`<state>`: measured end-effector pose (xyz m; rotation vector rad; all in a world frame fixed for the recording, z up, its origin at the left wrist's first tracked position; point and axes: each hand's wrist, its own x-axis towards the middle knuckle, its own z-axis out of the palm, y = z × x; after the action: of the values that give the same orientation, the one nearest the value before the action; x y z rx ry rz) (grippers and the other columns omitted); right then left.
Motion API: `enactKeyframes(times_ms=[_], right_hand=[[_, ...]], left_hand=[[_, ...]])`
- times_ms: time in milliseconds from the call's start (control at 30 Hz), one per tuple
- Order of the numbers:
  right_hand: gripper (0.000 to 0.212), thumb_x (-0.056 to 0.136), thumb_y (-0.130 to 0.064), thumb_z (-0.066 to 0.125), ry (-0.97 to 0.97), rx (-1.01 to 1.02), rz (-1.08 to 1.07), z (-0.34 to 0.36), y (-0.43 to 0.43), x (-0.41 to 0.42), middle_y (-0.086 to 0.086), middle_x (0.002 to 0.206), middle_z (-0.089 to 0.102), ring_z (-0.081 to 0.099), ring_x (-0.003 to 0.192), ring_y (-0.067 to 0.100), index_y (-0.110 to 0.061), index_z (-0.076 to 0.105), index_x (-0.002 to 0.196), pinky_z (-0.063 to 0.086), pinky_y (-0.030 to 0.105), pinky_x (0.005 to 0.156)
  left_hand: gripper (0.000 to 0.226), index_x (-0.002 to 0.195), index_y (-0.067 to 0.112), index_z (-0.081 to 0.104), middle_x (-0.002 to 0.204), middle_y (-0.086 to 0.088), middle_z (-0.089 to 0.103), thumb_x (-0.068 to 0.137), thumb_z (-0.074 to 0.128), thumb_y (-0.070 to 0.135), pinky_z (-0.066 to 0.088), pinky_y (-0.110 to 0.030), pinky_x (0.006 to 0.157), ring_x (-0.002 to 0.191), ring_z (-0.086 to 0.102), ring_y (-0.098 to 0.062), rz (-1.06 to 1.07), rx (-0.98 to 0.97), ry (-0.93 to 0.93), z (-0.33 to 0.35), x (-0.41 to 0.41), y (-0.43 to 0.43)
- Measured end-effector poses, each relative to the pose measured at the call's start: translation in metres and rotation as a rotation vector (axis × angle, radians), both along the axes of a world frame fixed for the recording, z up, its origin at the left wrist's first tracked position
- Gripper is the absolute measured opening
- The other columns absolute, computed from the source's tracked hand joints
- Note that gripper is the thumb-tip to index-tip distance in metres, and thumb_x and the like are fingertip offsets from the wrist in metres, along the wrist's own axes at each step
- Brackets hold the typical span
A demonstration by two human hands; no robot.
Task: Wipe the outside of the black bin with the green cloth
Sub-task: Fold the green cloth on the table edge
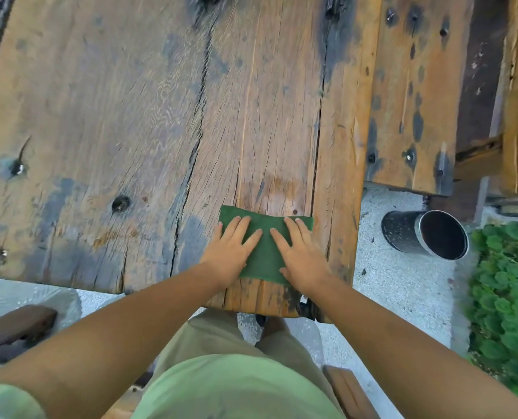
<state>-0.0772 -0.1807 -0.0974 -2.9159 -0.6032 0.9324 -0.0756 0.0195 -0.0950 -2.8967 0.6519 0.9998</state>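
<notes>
Outdoor plank table [130, 116], both hands flat and open on cloth [265, 252] at lower centre — left hand [230, 252], right hand [304, 258]; bin [424, 234] untouched at right on the ground, so wiping not started: next grab cloth, reach bin

Both hands, left hand [232, 247] and right hand [300, 252], flat on green cloth [265, 255], black bin [424, 234] well apart.

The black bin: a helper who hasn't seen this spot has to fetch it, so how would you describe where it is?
Find the big weathered wooden table, then look down past its right edge to the pale gravel ground. The black bin stands there, between the table and the green plants. It is the only dark, speckled, open-topped cylinder around.
</notes>
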Motion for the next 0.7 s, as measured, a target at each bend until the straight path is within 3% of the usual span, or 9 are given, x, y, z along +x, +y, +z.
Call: enactKeyframes(times_ms=[267,500,700], right_hand=[[0.095,0.091,-0.04,0.067,-0.002,0.067,-0.114,-0.006,-0.005,-0.013,0.01,0.169,-0.004,-0.006,0.155,0.031,-0.022,0.006,0.162,0.013,0.051,0.124],[0.093,0.093,-0.054,0.058,-0.061,-0.023,-0.406,-0.007,0.028,-0.027,0.012,0.169,0.0,0.002,0.155,0.031,-0.02,0.006,0.162,0.014,0.06,0.121],[0.094,0.089,-0.057,0.06,-0.127,-0.024,-0.784,-0.016,0.061,-0.038,0.014,0.169,0.007,0.009,0.155,0.033,-0.015,0.017,0.161,0.023,0.066,0.115]], left_hand=[[0.092,0.156,0.026,-0.013,0.162,-0.012,-0.02,0.096,0.057,0.029,0.0,-0.054,0.121,0.15,-0.015,-0.031,-0.098,0.016,0.025,0.001,0.025,0.004],[0.094,0.155,0.035,-0.013,0.163,-0.007,-0.018,0.094,0.058,0.044,-0.003,-0.062,0.115,0.151,-0.007,-0.027,-0.537,0.113,-0.052,-0.001,0.103,0.001],[0.098,0.154,0.042,-0.008,0.163,0.001,-0.019,0.089,0.066,0.04,-0.005,-0.067,0.112,0.151,-0.009,-0.023,-0.865,0.06,0.006,-0.002,0.166,-0.018]])
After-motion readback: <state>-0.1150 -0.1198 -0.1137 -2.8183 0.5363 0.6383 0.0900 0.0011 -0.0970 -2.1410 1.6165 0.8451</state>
